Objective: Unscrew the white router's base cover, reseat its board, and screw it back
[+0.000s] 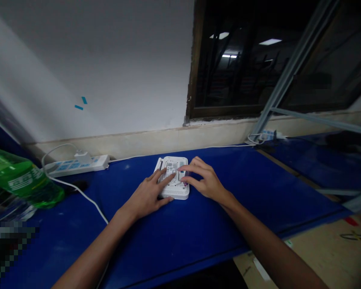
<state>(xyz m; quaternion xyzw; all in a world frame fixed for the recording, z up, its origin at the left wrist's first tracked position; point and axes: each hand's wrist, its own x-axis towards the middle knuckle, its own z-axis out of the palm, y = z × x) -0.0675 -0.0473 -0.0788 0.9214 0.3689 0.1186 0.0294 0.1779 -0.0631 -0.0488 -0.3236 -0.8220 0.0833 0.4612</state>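
A white router with a folded antenna along its left side lies flat on the blue table, its vented, labelled face up. My left hand rests over its left part, fingers spread across the labels and thumb at the near edge. At the right part of the router is my right hand, with its fingers curved and a gap between thumb and index finger. Its fingertips reach over the vented surface near a label. Whether they touch something small there is too blurred to tell.
A white power strip with a plugged-in adapter sits against the wall. Its white cable runs across the table's left side. A green bottle lies at far left. Metal bars and another power strip stand at right.
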